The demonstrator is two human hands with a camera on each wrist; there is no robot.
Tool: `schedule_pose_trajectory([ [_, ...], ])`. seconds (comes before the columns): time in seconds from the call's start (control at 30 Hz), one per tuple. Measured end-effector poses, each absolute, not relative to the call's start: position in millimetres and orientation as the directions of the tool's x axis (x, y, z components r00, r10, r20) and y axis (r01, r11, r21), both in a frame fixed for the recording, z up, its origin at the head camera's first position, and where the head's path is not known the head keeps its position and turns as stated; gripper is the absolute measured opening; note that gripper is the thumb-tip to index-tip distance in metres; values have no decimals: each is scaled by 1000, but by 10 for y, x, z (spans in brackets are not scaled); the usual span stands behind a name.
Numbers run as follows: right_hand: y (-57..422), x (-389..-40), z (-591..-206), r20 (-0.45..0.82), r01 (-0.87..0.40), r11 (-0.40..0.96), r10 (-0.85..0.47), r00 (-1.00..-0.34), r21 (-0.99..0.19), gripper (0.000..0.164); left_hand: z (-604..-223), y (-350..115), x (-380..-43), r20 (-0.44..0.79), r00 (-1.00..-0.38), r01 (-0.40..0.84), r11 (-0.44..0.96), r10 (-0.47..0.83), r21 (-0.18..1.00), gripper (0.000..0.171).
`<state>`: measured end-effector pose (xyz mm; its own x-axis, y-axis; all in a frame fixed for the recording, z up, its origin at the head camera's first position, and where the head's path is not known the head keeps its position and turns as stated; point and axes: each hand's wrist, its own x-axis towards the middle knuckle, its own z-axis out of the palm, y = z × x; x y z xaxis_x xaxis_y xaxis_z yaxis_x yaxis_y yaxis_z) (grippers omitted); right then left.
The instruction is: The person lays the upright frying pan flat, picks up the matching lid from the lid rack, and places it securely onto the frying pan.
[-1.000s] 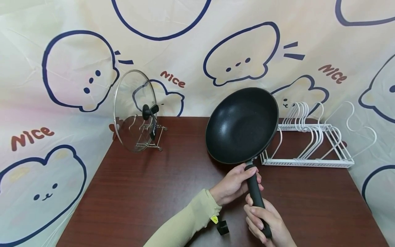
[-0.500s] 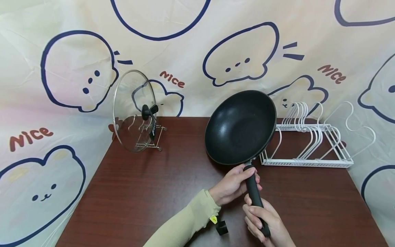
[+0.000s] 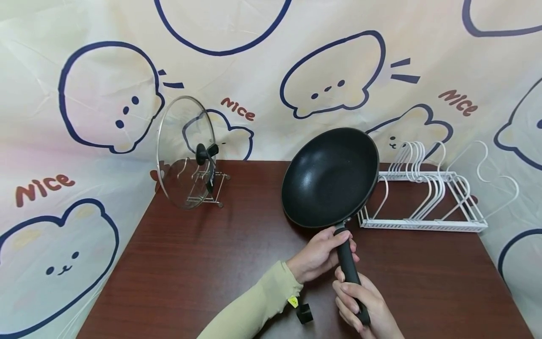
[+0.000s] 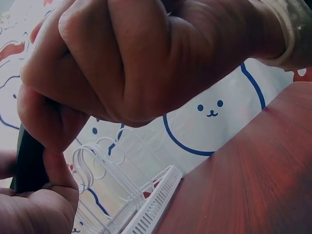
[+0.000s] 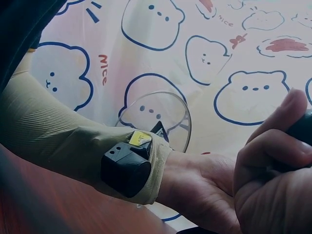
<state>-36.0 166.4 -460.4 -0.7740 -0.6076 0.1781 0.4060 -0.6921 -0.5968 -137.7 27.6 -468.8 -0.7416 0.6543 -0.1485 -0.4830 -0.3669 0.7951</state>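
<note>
A black wok [image 3: 330,179] is held up over the table, tilted so its inner surface faces the head camera. My left hand [image 3: 318,254] grips the top of its black handle [image 3: 348,263], just below the bowl, thumb across the front. Lower down, the fingers of my right hand [image 3: 366,303] wrap around the handle's end. In the left wrist view the bent fingers of the left hand [image 4: 122,63] fill the top, with part of the handle [image 4: 30,165] at lower left. The right wrist view shows the right hand [image 5: 278,180] curled beside the left wrist.
A white dish rack [image 3: 423,225] with several curved prongs stands at the right, partly behind the wok. At back left, a glass lid [image 3: 186,141] with a black knob leans upright in a small wire stand [image 3: 218,193]. Patterned cloth [image 3: 254,70] backs the brown table [image 3: 190,273].
The wok's upper rim has dipped slightly in the head view. Both hands keep their holds on the handle in nearly the same place.
</note>
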Motion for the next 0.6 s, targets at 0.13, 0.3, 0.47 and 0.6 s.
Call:
schedule_pose_trajectory([
  [0.13, 1662, -369, -4598, 166, 409, -687, -608, -777, -600, 33, -4683, 274, -1384, -150, -746, -478, -365, 649, 799, 11],
  [0.3, 1664, -365, -4602, 172, 405, -693, -603, -779, -597, 33, -4679, 273, -1381, -152, -746, -480, -364, 649, 799, 11],
  [0.47, 1670, -363, -4599, 155, 400, -682, -600, -785, -613, 32, -4688, 274, -1378, -161, -749, -488, -370, 643, 791, 11],
  [0.6, 1679, -366, -4592, 118, 410, -661, -602, -789, -629, 30, -4701, 281, -1382, -165, -753, -485, -369, 637, 793, 12],
])
